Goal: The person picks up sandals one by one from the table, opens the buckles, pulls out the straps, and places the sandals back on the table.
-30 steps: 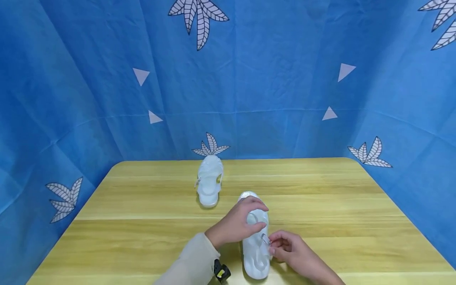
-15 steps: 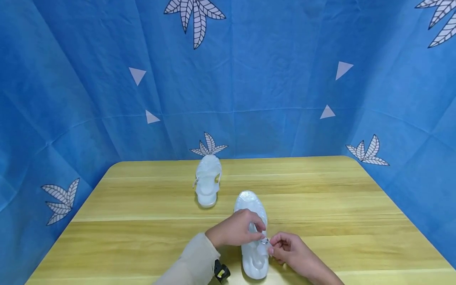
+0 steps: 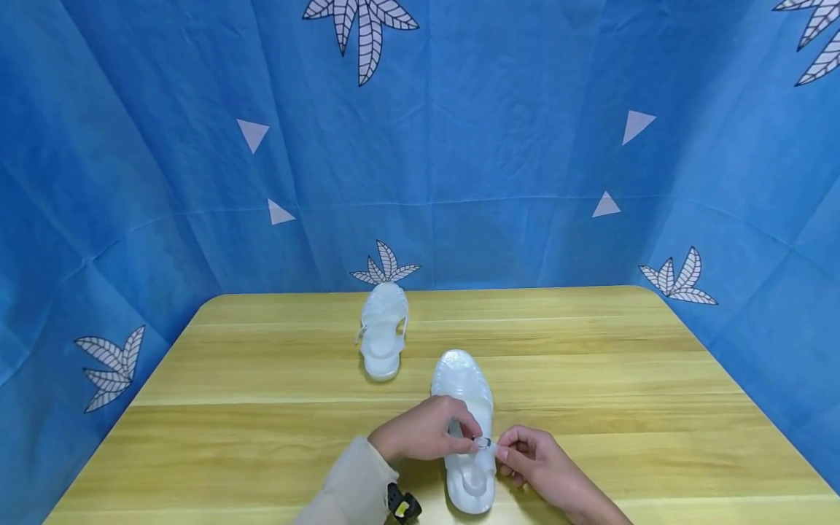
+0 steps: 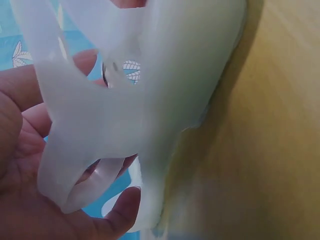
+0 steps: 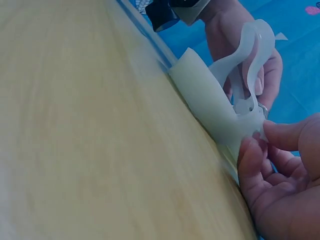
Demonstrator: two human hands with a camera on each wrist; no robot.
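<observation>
A translucent white sandal (image 3: 462, 379) lies sole down near the front of the table, its toe pointing away from me. My left hand (image 3: 426, 430) reaches over it from the left, thumb and forefinger pinching the strap at its small metal buckle (image 3: 483, 442). On the right side, my right hand (image 3: 538, 463) pinches the strap's end between thumb and fingertips. The right wrist view shows the upright heel strap (image 5: 260, 50) and the right thumb (image 5: 285, 135) against the sandal's side. The sandal's side strap (image 4: 95, 120) covers part of the left hand in the left wrist view.
The matching white sandal (image 3: 383, 332) stands farther back and to the left on the wooden table (image 3: 262, 408). A blue patterned cloth (image 3: 499, 146) hangs around the back and sides. A black device (image 3: 402, 504) sits at my left wrist.
My left hand has drawn lower and its spread fingers have closed onto the strap at the buckle. The right hand has stayed almost in place. The sandal's toe has swung slightly left.
</observation>
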